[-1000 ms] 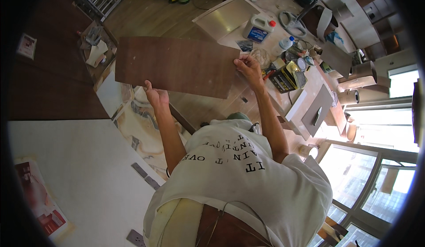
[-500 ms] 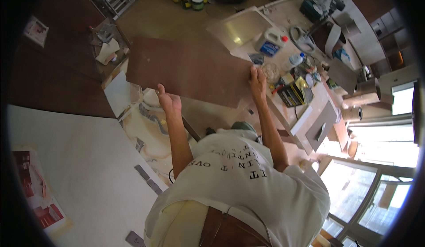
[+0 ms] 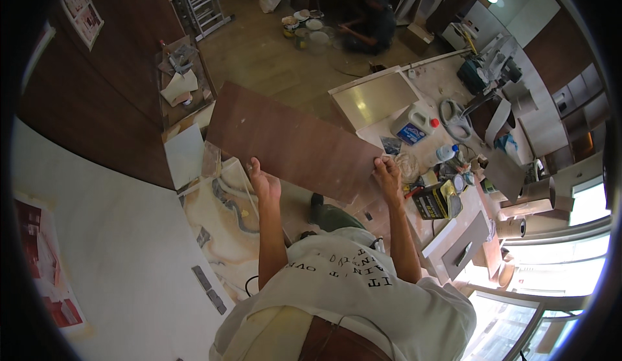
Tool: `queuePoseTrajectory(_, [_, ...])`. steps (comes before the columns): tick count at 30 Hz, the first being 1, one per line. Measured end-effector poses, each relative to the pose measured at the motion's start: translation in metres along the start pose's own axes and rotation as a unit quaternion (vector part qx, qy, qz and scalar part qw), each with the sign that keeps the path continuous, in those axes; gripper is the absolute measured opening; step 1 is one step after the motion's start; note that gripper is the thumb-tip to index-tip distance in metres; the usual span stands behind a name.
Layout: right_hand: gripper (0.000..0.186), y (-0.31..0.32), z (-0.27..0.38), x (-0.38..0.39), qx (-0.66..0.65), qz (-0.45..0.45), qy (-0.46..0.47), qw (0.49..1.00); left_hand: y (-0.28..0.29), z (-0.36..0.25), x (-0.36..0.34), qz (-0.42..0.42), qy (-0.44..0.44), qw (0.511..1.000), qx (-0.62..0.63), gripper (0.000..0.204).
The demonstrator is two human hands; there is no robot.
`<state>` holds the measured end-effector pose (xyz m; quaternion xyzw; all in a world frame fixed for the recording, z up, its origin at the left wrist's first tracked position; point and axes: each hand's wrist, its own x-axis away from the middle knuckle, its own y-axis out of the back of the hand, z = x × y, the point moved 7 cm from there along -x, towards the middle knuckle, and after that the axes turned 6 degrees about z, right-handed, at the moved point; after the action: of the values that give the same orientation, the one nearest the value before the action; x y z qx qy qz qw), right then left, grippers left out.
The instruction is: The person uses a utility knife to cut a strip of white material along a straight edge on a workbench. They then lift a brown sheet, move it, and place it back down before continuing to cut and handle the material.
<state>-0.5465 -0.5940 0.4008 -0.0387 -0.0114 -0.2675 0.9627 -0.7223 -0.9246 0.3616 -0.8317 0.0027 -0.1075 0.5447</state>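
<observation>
A dark reddish-brown rectangular sheet (image 3: 288,134) with a few pale specks is tilted in front of me, its left end higher in the picture. My left hand (image 3: 264,183) holds it by the near edge, thumb up and palm turned upward. My right hand (image 3: 389,183) grips the right corner, fingertips closed on the edge. To the right of the sheet, a cluttered worktable (image 3: 424,69) carries a white jug with a red cap (image 3: 414,121), a water bottle (image 3: 439,155), a black and yellow tin (image 3: 435,202) and a grey board with a knife (image 3: 470,231).
A co-worker (image 3: 369,24) crouches at the back beside several paint cans (image 3: 311,27). A ladder (image 3: 194,1) leans at the back left. A cluttered ledge (image 3: 178,82), marble-patterned surface (image 3: 230,212) and white panel (image 3: 103,244) are on my left. Windows (image 3: 551,264) are at right.
The sheet and both my hands sit lower in the picture, and the sheet slopes more steeply down to the right. The view has shifted, showing more of the back, including the co-worker.
</observation>
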Motion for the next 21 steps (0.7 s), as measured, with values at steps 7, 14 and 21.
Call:
queuePoseTrajectory(7, [0.033,-0.041,-0.024,-0.103,0.098,-0.036,0.054,0.993,0.000,-0.006,-0.072,0.027,-0.020,0.999,0.015,0.052])
queuePoseTrajectory(14, [0.038,-0.109,0.004,-0.229,0.128,-0.011,0.083,0.988,-0.017,-0.028,-0.176,0.004,-0.063,0.998,-0.001,0.043])
queuePoseTrajectory(21, [0.035,-0.118,-0.018,-0.330,0.070,0.055,0.038,0.995,-0.044,-0.044,-0.253,-0.042,-0.128,0.989,-0.055,0.042])
